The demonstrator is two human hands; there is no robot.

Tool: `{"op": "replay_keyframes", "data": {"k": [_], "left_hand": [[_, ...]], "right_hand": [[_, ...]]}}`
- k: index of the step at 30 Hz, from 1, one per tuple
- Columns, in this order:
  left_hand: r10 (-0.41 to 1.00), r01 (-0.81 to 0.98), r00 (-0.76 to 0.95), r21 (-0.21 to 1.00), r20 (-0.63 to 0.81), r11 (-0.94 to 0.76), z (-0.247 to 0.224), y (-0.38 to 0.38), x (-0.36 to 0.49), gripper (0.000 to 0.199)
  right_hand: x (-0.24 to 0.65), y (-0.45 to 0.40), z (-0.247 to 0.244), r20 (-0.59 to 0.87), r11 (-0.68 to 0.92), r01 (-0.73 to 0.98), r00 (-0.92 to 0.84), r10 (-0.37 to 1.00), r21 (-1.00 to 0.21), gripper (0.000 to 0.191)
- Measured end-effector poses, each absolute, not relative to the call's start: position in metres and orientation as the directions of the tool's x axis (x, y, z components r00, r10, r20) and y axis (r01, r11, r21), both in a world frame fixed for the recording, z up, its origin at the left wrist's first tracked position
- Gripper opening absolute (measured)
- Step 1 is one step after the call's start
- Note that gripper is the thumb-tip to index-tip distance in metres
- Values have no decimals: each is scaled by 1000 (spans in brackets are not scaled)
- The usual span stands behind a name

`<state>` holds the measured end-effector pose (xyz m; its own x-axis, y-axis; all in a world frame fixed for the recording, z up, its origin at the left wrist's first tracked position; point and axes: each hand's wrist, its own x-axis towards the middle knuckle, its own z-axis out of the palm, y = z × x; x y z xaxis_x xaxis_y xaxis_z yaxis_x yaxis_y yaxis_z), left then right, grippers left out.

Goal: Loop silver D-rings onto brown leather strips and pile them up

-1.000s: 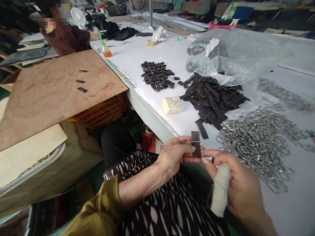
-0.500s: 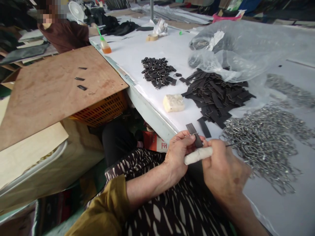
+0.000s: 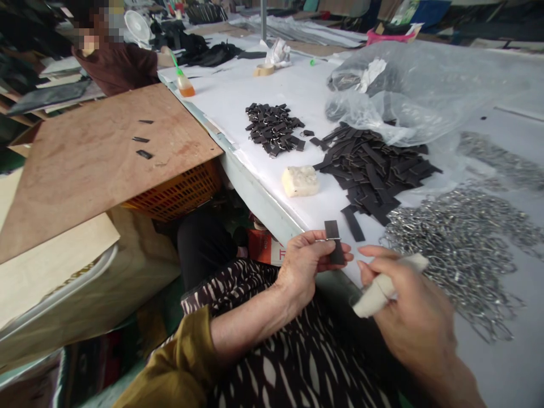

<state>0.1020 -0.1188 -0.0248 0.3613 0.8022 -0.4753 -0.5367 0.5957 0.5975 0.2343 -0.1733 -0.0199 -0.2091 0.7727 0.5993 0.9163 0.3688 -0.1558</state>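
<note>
My left hand [image 3: 300, 266] pinches a short dark strip [image 3: 331, 229] between thumb and fingers. A thin metal ring [image 3: 334, 238] crosses the strip at my thumb tip. To the right, my right hand [image 3: 419, 320] is closed round a white, cloth-like wrapped handle [image 3: 372, 297] lying across the palm, its thumb and forefinger reaching toward the strip without touching it. What tool the handle belongs to I cannot make out. One loose dark strip [image 3: 353, 224] lies on the table just beyond, beside a heap of dark strips [image 3: 374, 170] and a heap of metal rings [image 3: 454, 249].
Small folded pieces with rings form a pile [image 3: 272, 129] farther back, behind a cream block [image 3: 300, 181]. Clear plastic bags [image 3: 395, 96] lie at the back right. A wooden board [image 3: 106, 153] is at the left, with a co-worker [image 3: 119, 65] beyond it.
My right hand has pulled away to the right from the strip, and the white handle has swung in its grip. The strip in my left hand now stands more upright.
</note>
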Motion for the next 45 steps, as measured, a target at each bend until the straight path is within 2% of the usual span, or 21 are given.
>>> {"op": "replay_keyframes", "data": {"k": [2,4,8,14,17,20,23,26,30,36,41,45], "left_hand": [[784,-520,381,587,-490,620,-26,-118,99,14],[772,-521,388,571,-503,634,-28,-118,99,16],[750,-536,426,528,-505,659,-29,-122,100,17],[678,-549,454,418,-578,724,-29,-123,99,15],[685,-509,463,463,-563,725,-30,-122,97,17],[747,-496,415,560,-518,664,-29,-123,96,17],[807,-469,392,659,-441,588,-27,-125,95,17],[836,-446,392,715,-385,538,-26,-128,94,25],[854,-423,434,772,-287,474,-26,-131,91,30],[855,-360,426,812,-296,460,-25,-132,89,21],[850,-350,435,813,-298,465,-27,-132,89,21],[867,-341,395,828,-302,444,-27,-133,89,18]], "right_hand": [[240,-172,-19,567,498,852,-334,753,-159,11],[241,-170,-22,544,571,814,-434,718,-105,16],[241,-166,-31,565,579,813,-451,691,-59,20],[242,-168,-34,603,573,750,-299,740,-331,26],[237,-173,-31,543,488,718,-183,820,-496,20],[228,-175,-25,454,288,701,57,889,-652,16],[219,-173,-18,392,152,680,214,895,-717,14],[214,-168,-11,314,107,627,229,921,-771,13],[215,-162,-5,256,56,606,249,934,-793,16],[217,-162,-6,183,-2,563,272,945,-826,15],[219,-162,-9,273,75,586,258,927,-807,16],[217,-161,-9,291,80,607,258,921,-791,13]]}}
